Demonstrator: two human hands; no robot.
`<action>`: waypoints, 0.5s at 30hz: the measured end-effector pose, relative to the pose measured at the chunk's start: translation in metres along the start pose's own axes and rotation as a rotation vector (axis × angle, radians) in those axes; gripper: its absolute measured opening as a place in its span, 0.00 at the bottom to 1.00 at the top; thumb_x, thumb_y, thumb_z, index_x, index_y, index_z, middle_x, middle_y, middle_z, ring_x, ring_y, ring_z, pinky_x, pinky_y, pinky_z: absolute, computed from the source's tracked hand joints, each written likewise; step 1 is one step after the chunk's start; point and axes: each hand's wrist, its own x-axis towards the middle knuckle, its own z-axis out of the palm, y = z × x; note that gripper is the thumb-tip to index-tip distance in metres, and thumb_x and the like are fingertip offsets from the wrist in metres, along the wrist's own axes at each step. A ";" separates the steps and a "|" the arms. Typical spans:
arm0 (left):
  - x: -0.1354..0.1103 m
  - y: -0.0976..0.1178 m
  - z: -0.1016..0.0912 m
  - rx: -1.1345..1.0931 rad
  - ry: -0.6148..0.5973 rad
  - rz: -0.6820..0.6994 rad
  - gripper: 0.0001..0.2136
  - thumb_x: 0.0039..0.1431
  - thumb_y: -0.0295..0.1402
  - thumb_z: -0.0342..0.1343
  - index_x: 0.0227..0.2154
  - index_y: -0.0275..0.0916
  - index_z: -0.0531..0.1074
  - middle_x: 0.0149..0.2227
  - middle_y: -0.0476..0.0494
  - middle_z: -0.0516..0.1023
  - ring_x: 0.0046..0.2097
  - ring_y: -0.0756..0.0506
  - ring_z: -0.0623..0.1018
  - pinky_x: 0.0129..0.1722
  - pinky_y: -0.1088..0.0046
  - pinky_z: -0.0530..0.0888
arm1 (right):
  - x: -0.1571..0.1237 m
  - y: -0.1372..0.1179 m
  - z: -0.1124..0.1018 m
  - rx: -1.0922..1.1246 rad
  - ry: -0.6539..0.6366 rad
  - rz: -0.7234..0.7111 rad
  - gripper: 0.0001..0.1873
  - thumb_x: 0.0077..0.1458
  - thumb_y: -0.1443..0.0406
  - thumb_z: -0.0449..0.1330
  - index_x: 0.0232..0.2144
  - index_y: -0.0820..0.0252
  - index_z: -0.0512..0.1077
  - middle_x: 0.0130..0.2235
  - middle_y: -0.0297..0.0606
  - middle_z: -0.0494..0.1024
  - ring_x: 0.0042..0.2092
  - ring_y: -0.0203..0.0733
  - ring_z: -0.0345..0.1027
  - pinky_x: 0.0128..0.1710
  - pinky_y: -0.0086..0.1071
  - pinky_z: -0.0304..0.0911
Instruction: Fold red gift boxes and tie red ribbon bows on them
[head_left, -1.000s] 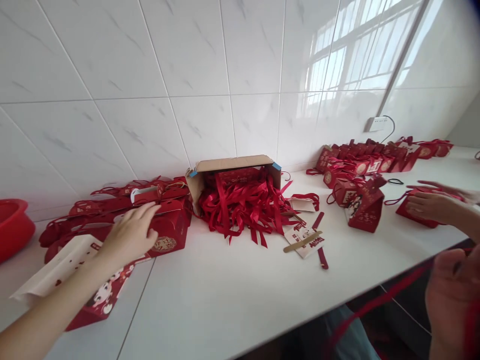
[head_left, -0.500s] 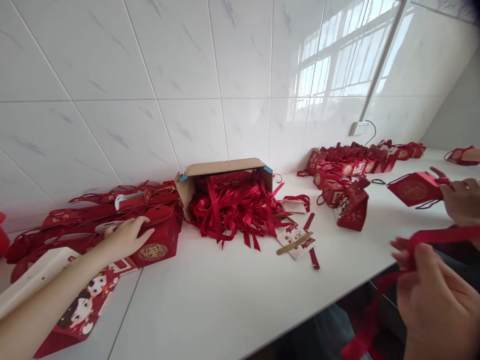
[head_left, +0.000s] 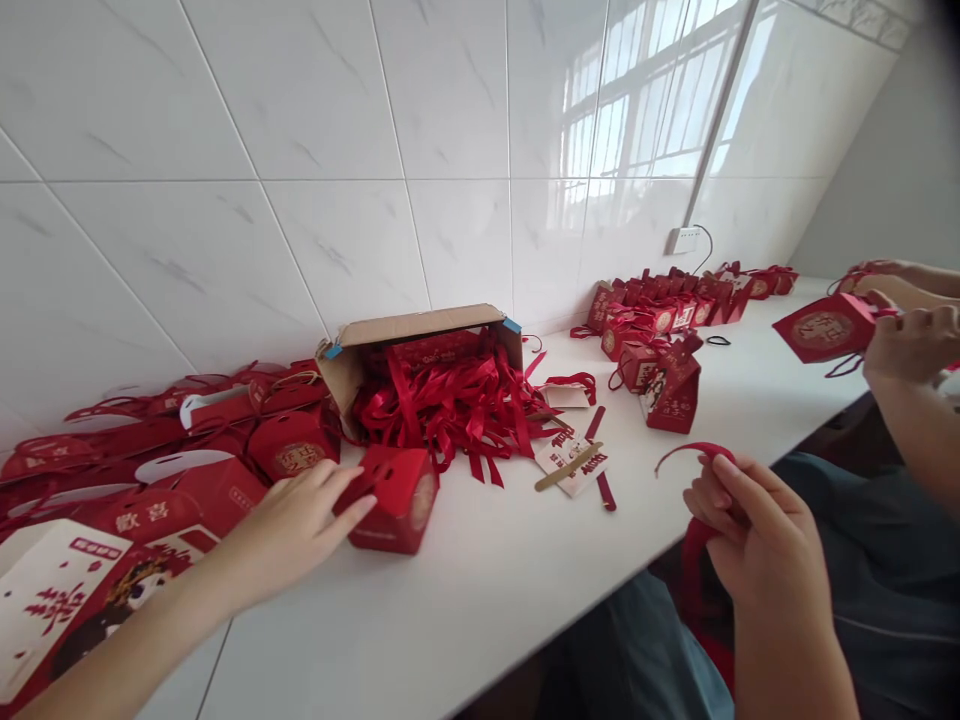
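Observation:
My left hand (head_left: 311, 520) has its thumb and fingers at the upper left of a small red gift box (head_left: 394, 500), gripping it just over the white table. A round gold emblem shows on the box's right side. Over the table's front edge, my right hand (head_left: 765, 545) is closed on a red ribbon (head_left: 699, 545). One thin end of the ribbon curls up to the left, and the rest hangs below the hand.
An open cardboard box (head_left: 416, 325) spills red ribbons (head_left: 450, 400). Red gift boxes (head_left: 292, 445) crowd the left, and several more (head_left: 671, 385) stand at the back right. Printed cards (head_left: 574, 455) lie mid-table. At the right, another person's hand (head_left: 911, 345) holds a red box (head_left: 825, 328).
My left hand has moved right, bringing a red gift box away from the group at the left. My right hand, with the ribbon, has come left. The view has shifted right.

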 end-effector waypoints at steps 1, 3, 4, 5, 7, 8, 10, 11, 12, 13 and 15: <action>-0.003 0.013 0.000 0.004 0.001 0.060 0.24 0.62 0.49 0.44 0.52 0.38 0.68 0.47 0.36 0.74 0.49 0.35 0.73 0.49 0.58 0.67 | -0.002 0.001 0.003 -0.006 -0.001 0.010 0.07 0.48 0.64 0.68 0.25 0.62 0.75 0.16 0.25 0.61 0.17 0.23 0.45 0.18 0.24 0.44; -0.009 0.041 -0.003 0.025 0.034 0.173 0.19 0.61 0.48 0.48 0.46 0.40 0.72 0.38 0.40 0.78 0.45 0.36 0.74 0.46 0.60 0.68 | -0.007 0.004 0.008 -0.021 -0.017 0.033 0.08 0.47 0.63 0.68 0.28 0.62 0.77 0.15 0.24 0.58 0.17 0.24 0.45 0.18 0.23 0.42; -0.010 0.055 -0.006 0.027 0.038 0.236 0.17 0.61 0.47 0.49 0.41 0.40 0.73 0.33 0.42 0.78 0.41 0.38 0.75 0.45 0.60 0.68 | -0.009 0.006 0.011 -0.024 -0.035 0.043 0.09 0.47 0.62 0.69 0.29 0.62 0.77 0.15 0.24 0.56 0.18 0.24 0.44 0.18 0.23 0.42; -0.010 0.067 -0.009 0.029 0.056 0.275 0.17 0.60 0.47 0.50 0.38 0.40 0.73 0.32 0.42 0.77 0.39 0.39 0.75 0.45 0.59 0.68 | -0.010 0.009 0.014 -0.024 -0.061 0.056 0.09 0.46 0.62 0.69 0.29 0.62 0.78 0.14 0.23 0.54 0.18 0.25 0.44 0.18 0.24 0.41; -0.006 0.088 -0.014 0.005 0.119 0.281 0.19 0.60 0.50 0.49 0.37 0.39 0.72 0.36 0.41 0.77 0.39 0.38 0.75 0.44 0.58 0.69 | -0.013 0.014 0.023 -0.031 -0.132 0.093 0.09 0.47 0.60 0.68 0.29 0.60 0.77 0.14 0.23 0.52 0.18 0.26 0.43 0.18 0.25 0.39; -0.001 0.095 -0.015 -0.025 0.143 0.254 0.20 0.59 0.51 0.48 0.38 0.38 0.72 0.39 0.39 0.76 0.41 0.38 0.75 0.44 0.58 0.69 | -0.014 0.016 0.028 -0.046 -0.169 0.113 0.10 0.49 0.59 0.67 0.29 0.59 0.77 0.14 0.23 0.51 0.18 0.27 0.42 0.18 0.25 0.39; 0.009 0.107 -0.016 -0.090 0.155 0.167 0.27 0.58 0.56 0.46 0.43 0.35 0.70 0.43 0.34 0.75 0.44 0.35 0.75 0.43 0.57 0.71 | -0.015 0.021 0.040 -0.101 -0.236 0.140 0.12 0.50 0.56 0.66 0.30 0.59 0.77 0.15 0.23 0.51 0.18 0.28 0.42 0.18 0.26 0.38; 0.014 0.111 -0.014 -0.117 0.132 0.127 0.30 0.57 0.58 0.46 0.46 0.33 0.69 0.44 0.32 0.75 0.46 0.33 0.75 0.43 0.56 0.71 | -0.015 0.022 0.047 -0.134 -0.274 0.149 0.13 0.51 0.56 0.66 0.31 0.59 0.77 0.15 0.23 0.51 0.19 0.28 0.42 0.18 0.26 0.38; 0.018 0.114 -0.013 -0.138 0.098 0.098 0.33 0.56 0.59 0.46 0.48 0.32 0.68 0.46 0.31 0.74 0.46 0.32 0.75 0.43 0.55 0.71 | -0.014 0.023 0.052 -0.165 -0.317 0.156 0.14 0.51 0.55 0.66 0.32 0.60 0.77 0.16 0.23 0.51 0.19 0.28 0.41 0.18 0.27 0.38; 0.022 0.116 -0.011 -0.153 0.064 0.084 0.34 0.56 0.59 0.47 0.50 0.31 0.67 0.47 0.30 0.74 0.47 0.31 0.75 0.44 0.54 0.71 | -0.013 0.024 0.057 -0.187 -0.365 0.166 0.14 0.52 0.55 0.65 0.33 0.60 0.76 0.16 0.23 0.51 0.20 0.28 0.41 0.18 0.27 0.37; 0.028 0.116 -0.007 -0.182 -0.001 0.116 0.32 0.56 0.55 0.50 0.54 0.32 0.65 0.50 0.30 0.73 0.49 0.31 0.74 0.46 0.54 0.70 | -0.013 0.025 0.064 -0.203 -0.462 0.196 0.14 0.53 0.55 0.64 0.34 0.60 0.76 0.17 0.23 0.51 0.20 0.28 0.39 0.19 0.27 0.35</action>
